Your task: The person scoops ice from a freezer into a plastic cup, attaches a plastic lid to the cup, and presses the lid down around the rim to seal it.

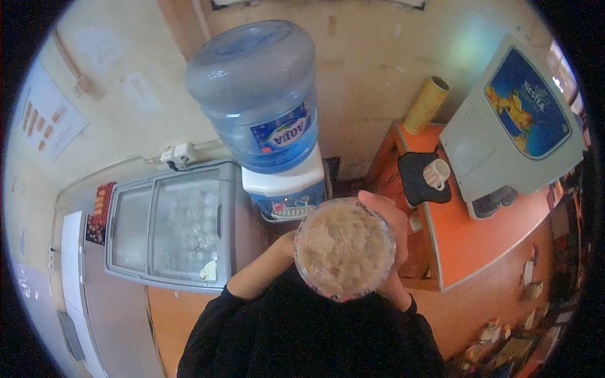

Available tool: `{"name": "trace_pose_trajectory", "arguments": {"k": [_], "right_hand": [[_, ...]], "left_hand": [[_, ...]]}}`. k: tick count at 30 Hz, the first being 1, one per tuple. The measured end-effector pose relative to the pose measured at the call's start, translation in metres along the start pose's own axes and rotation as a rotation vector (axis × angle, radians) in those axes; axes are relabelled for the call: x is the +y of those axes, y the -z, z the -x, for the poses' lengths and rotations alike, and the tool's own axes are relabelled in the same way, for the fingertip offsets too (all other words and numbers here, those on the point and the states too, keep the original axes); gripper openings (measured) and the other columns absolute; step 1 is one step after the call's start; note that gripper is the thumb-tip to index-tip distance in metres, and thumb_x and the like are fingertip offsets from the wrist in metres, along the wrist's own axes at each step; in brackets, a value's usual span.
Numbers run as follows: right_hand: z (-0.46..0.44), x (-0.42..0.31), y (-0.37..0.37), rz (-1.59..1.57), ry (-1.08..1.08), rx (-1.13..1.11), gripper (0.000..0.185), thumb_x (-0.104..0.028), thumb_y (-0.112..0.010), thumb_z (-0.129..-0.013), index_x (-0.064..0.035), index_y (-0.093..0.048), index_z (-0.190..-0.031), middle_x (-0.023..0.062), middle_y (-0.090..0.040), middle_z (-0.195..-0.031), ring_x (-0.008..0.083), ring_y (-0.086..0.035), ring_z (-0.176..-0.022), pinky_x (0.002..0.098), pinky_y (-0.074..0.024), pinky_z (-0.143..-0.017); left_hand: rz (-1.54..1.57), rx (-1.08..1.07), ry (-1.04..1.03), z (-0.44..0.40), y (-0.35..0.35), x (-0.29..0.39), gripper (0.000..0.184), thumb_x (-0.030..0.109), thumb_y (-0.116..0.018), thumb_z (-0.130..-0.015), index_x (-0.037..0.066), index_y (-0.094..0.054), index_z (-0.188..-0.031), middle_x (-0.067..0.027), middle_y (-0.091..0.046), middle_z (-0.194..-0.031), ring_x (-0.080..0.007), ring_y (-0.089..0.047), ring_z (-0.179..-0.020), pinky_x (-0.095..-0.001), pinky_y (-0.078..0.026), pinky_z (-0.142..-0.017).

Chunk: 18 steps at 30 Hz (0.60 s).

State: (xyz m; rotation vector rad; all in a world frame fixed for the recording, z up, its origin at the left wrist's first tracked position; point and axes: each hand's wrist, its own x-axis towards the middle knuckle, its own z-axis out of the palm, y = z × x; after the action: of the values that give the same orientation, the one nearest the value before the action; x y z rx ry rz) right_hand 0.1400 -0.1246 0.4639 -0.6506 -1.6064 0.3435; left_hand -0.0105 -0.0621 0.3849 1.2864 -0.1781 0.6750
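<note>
A round, clear cup of ice (345,251) is held up close below my head, and I look down into its top. Pale, cloudy pieces of ice fill it, in what looks like light brown liquid. My right hand (392,220) wraps round its right side, with a finger or thumb along the upper rim. At the lower left side, my left hand (287,244) presses against the cup. The cup hides the left fingers and most of the right palm. Both forearms come out of black sleeves.
Ahead stands a water dispenser (280,183) with a large blue water bottle (252,94). To its left is a glass-topped chest freezer (183,227). On the right, an orange counter (469,242) bears a drinks machine (476,142), a striped mug (436,173) and a yellow roll (425,106).
</note>
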Motion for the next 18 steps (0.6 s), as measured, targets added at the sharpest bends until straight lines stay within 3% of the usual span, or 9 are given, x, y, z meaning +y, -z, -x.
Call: {"name": "trace_pose_trajectory", "arguments": {"k": [14, 18], "right_hand": [[0.033, -0.052, 0.037, 0.289, -0.060, 0.299, 0.099, -0.039, -0.090, -0.044, 0.0002, -0.051, -0.126, 0.0129, -0.059, -0.121, 0.0271, -0.057, -0.106, 0.0408, -0.0385, -0.094], [0.034, -0.068, 0.040, 0.361, -0.053, 0.376, 0.097, -0.038, -0.089, -0.045, 0.0000, -0.051, -0.126, 0.0129, -0.059, -0.120, 0.0269, -0.057, -0.106, 0.0405, -0.0388, -0.094]], "left_hand": [[0.462, -0.425, -0.050, -0.050, -0.037, -0.020, 0.113, 0.043, -0.092, -0.035, -0.006, -0.046, -0.126, -0.0086, -0.049, -0.125, -0.0176, -0.046, -0.116, -0.0318, -0.034, -0.098], [0.712, -0.613, 0.044, -0.067, -0.052, -0.020, 0.114, 0.046, -0.092, -0.033, -0.008, -0.048, -0.123, -0.0083, -0.052, -0.121, -0.0172, -0.048, -0.113, -0.0311, -0.035, -0.096]]}}
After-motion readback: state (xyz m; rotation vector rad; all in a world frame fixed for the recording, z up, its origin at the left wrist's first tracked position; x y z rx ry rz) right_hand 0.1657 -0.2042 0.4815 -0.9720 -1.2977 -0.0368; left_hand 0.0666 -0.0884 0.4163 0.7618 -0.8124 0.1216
